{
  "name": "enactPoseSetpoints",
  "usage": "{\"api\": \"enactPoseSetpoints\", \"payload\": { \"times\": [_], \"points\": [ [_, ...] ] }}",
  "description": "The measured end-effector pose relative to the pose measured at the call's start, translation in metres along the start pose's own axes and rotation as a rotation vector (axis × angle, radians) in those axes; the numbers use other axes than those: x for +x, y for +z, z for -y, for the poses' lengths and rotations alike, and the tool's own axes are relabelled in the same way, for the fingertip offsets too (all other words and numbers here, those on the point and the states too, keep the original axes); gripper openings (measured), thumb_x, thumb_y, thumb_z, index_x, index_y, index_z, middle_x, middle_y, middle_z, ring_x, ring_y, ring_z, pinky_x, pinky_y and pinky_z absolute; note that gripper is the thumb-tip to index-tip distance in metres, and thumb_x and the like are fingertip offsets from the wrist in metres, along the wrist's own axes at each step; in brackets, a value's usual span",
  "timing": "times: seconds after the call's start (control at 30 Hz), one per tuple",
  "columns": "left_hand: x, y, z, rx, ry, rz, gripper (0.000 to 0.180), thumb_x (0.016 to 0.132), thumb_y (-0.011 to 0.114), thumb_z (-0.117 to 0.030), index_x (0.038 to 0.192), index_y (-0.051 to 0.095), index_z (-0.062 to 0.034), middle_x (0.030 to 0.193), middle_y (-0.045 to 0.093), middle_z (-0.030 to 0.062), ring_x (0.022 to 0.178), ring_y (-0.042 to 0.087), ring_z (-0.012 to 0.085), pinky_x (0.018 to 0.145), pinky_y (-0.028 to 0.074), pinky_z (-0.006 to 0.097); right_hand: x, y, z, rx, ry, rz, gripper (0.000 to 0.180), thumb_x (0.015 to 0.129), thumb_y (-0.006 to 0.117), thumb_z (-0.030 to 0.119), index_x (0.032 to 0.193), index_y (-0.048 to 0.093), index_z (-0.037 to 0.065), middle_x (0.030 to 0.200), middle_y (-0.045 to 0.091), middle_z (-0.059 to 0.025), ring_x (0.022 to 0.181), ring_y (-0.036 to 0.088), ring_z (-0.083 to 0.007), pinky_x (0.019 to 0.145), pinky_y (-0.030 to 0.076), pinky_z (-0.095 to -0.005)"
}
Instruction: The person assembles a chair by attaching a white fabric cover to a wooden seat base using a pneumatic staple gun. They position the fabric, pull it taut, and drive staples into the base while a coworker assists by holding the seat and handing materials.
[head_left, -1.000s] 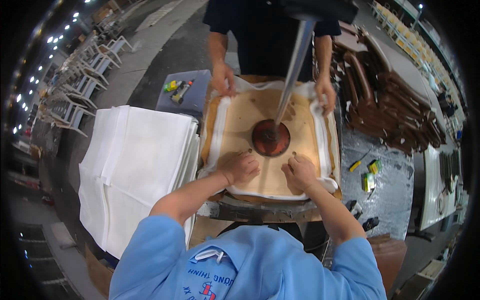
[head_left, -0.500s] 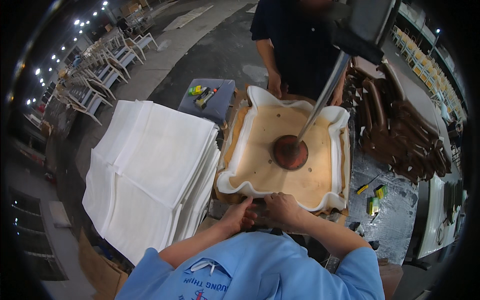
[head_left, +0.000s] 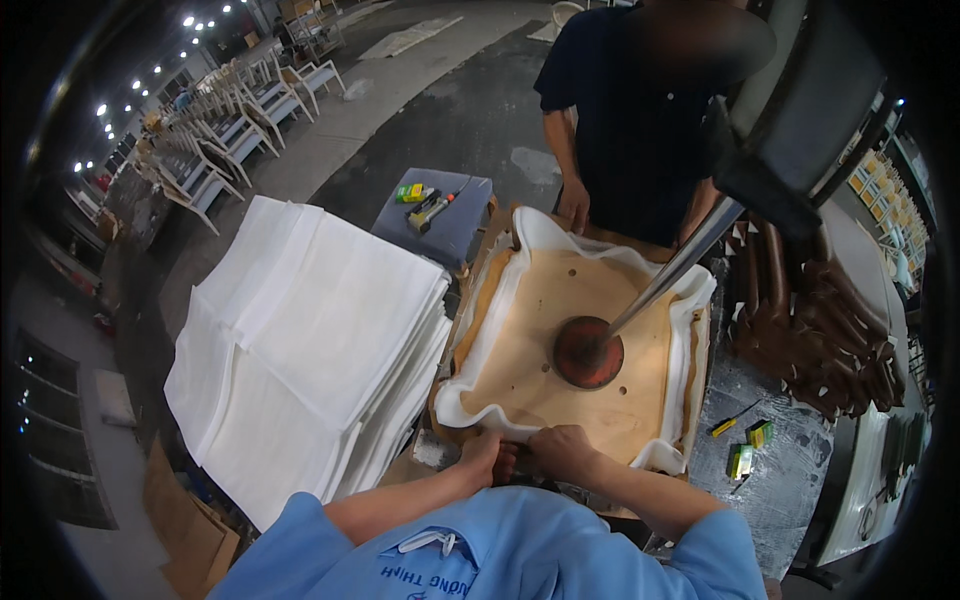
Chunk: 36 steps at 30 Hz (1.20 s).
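A pale wooden seat panel (head_left: 520, 330) lies in front of me, ringed by turned-up white padding (head_left: 470, 395) with tan material outside it. A round, dark red press pad (head_left: 588, 352) on a metal rod (head_left: 670, 270) rests on the panel. At the near edge, my left hand (head_left: 482, 460) is closed, its fingers curled beside the padding. Close to its right, my right hand (head_left: 560, 450) is closed too, against the padding's near edge. What the fingers pinch is hidden. Across the panel stands a person in a dark shirt, one hand (head_left: 574, 205) at the far edge.
White sheets (head_left: 290, 300) are stacked on the left. A grey-blue cushion (head_left: 420, 235) behind them carries small tools and a green-yellow box. Brown upholstery covers (head_left: 800, 310) are piled at right, behind a yellow-handled screwdriver (head_left: 725, 427) and small boxes (head_left: 741, 461). The press frame (head_left: 780, 180) slants overhead.
The whole view has shifted, with the panel and press appearing lower. My left hand has gone from loosely spread to closed, near the padding's edge. My right hand stays at that edge.
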<state>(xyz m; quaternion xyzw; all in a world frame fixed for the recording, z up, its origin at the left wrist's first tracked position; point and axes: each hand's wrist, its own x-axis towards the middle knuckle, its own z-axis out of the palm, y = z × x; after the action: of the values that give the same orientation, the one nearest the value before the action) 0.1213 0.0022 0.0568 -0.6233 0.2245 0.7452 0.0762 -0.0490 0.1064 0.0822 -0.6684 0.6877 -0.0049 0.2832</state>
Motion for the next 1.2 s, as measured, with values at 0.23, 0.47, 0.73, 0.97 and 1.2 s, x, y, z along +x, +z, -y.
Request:
{"api": "enactPoseSetpoints", "payload": {
  "times": [0.23,0.47,0.73,0.97,1.2],
  "points": [
    [-0.008,0.032,-0.019,0.303,0.04,-0.021,0.05,0.105,0.065,-0.057,0.096,0.06,-0.0087,0.07,0.055,0.0052,0.055,0.051,0.0218,0.051,0.047,0.041,0.016,0.019,-0.026,0.001,-0.1,0.071,0.038,0.105,0.058,0.044,0.1,0.08,0.012,0.091,0.078,-0.0207,0.089,0.078,-0.0384,0.078,0.061,-0.0501],
    [0.012,0.002,0.005,0.228,0.315,0.063,0.047,0.107,0.064,-0.042,0.077,0.061,-0.0052,0.052,0.049,0.0046,0.041,0.048,0.0201,0.043,0.041,0.037,0.016,-0.016,-0.02,0.078,-0.147,0.254,0.035,0.105,0.059,0.045,0.102,0.078,0.016,0.096,0.079,-0.0167,0.09,0.078,-0.0371,0.078,0.061,-0.0504],
    [0.006,-0.006,0.025,0.235,0.604,0.077,0.05,0.105,0.065,-0.037,0.069,0.063,-0.0034,0.048,0.053,0.0058,0.038,0.051,0.0186,0.042,0.039,0.035,0.003,-0.009,-0.008,-0.206,-0.323,0.161,0.015,0.096,0.067,0.019,0.109,0.075,0.017,0.094,0.075,-0.0112,0.09,0.078,-0.0286,0.068,0.061,-0.0421],
    [0.008,-0.013,0.017,0.053,0.292,0.186,0.046,0.106,0.063,-0.042,0.082,0.068,-0.0027,0.055,0.052,0.0056,0.046,0.054,0.0202,0.048,0.047,0.037,-0.077,0.003,0.022,0.357,0.14,-0.335,0.022,0.099,0.073,0.031,0.099,0.078,0.009,0.083,0.075,-0.0133,0.077,0.076,-0.0295,0.069,0.06,-0.0441],
    [0.001,0.018,0.019,0.127,-0.183,0.457,0.047,0.11,0.053,-0.044,0.12,0.068,-0.0015,0.078,0.066,0.0069,0.059,0.062,0.0234,0.058,0.058,0.04,-0.138,0.069,0.013,2.206,0.948,-0.311,0.03,0.113,0.055,0.033,0.118,0.07,0.007,0.079,0.068,-0.0013,0.065,0.065,-0.0167,0.06,0.052,-0.0327]
  ]
}}
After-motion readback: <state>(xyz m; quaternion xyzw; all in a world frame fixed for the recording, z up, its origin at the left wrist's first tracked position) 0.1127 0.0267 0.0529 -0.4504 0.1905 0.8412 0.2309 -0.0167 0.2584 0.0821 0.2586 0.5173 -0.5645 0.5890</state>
